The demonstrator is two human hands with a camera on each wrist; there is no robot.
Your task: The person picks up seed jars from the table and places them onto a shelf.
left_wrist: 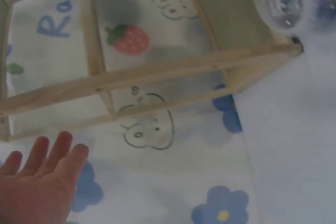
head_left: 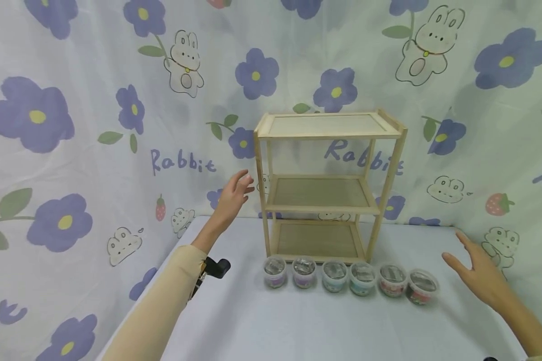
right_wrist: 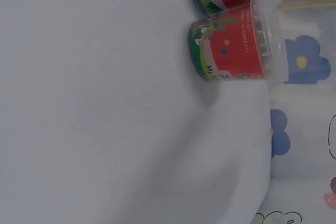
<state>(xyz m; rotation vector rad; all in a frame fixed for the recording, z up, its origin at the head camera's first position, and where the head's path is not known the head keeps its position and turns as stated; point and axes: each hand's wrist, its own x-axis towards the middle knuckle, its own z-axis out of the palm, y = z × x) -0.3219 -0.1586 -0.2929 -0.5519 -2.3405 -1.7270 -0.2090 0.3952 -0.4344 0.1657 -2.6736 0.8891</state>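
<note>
A light wooden three-tier shelf stands on the white table. In front of it runs a row of small lidded plastic tubs: purple-labelled ones at the left, blue ones in the middle, red ones at the right. My left hand is raised just left of the shelf, holding nothing; in the left wrist view its fingers are extended near the wooden frame. My right hand hovers to the right of the end red tub, thumb and fingers spread, nothing held. The right wrist view does not show the hand.
A cloth backdrop with purple flowers and rabbits hangs behind and beside the table. The white tabletop extends in front of the tubs. A black device is strapped at the left wrist.
</note>
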